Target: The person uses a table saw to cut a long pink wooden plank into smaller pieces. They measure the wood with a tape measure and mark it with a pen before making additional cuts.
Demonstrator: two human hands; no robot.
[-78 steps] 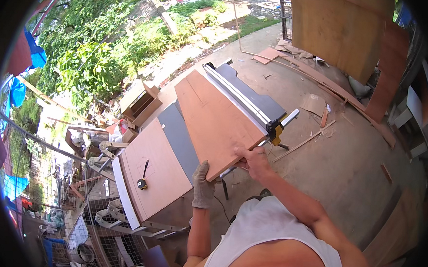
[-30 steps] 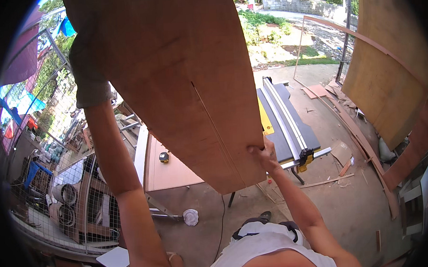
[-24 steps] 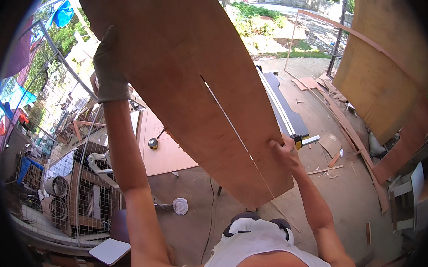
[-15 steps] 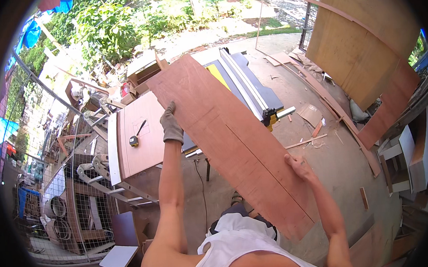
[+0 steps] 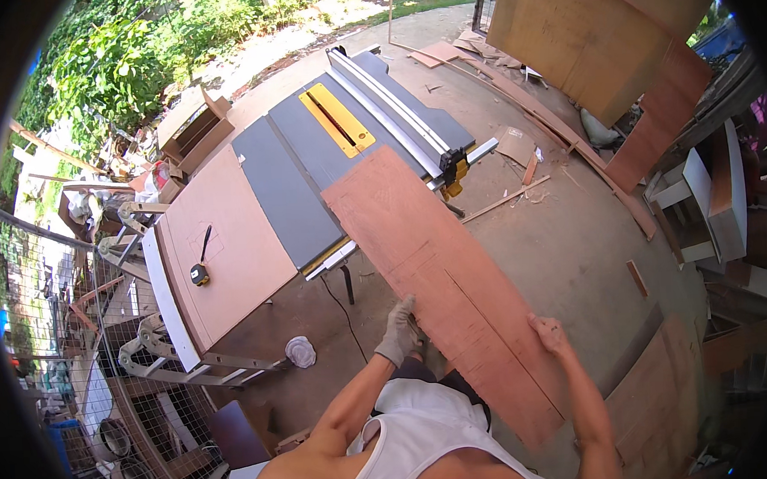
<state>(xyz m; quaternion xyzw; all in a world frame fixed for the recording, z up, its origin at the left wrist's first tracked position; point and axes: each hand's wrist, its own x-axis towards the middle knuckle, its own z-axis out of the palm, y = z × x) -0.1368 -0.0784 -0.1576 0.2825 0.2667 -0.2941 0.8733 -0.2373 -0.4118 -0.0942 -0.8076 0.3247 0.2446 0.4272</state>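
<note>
- Right hand: bare fingers grip the right edge of the wooden board.
- Left hand: gloved fingers clasp its left edge.
- The board slants between them, its far end overlapping the grey table in view.

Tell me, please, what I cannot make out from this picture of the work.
All in the head view:
- Underside of the wooden board: hidden by its own upper face.
- Any fingers of the left grip and right grip beneath the wooden board: hidden by it.
- Part of the saw table behind the board's far end: covered by the board.
- Markings on the tape measure: too small.
- Top of the plywood panel: cut off by the upper edge.
</note>
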